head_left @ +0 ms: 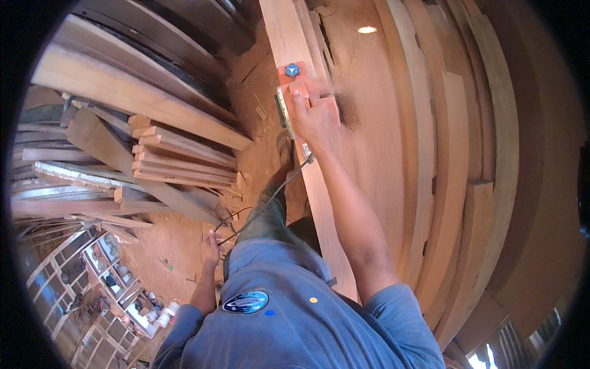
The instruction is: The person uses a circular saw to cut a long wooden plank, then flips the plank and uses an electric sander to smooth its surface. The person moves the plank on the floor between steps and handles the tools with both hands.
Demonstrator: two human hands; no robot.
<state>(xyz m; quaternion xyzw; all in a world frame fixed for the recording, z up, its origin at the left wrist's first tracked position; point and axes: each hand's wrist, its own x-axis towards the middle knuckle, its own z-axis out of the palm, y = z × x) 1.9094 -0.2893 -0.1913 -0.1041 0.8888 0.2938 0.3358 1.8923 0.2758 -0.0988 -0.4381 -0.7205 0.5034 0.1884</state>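
A red electric planer (pixel 286 79) with a blue knob sits on a long pale board (pixel 319 209) that runs front to back. My right hand (pixel 310 117) grips the top of the planer, thumb forward, and hides part of its body. A haze, perhaps dust or shavings, blurs its right side. From the planer's rear a dark cord (pixel 287 182) hangs in a slack line down to the lower left, where my left hand (pixel 212 246) has its fingers curled round it, low beside my leg.
Several long planks (pixel 455 154) lie along the right. Timber (pixel 135 92) and short stacked boards (pixel 178 154) fill the upper left, above a sawdust-covered floor (pixel 150 246). A white cluttered shelf or frame (pixel 147 320) stands at lower left. My leg (pixel 264 215) is beside the board.
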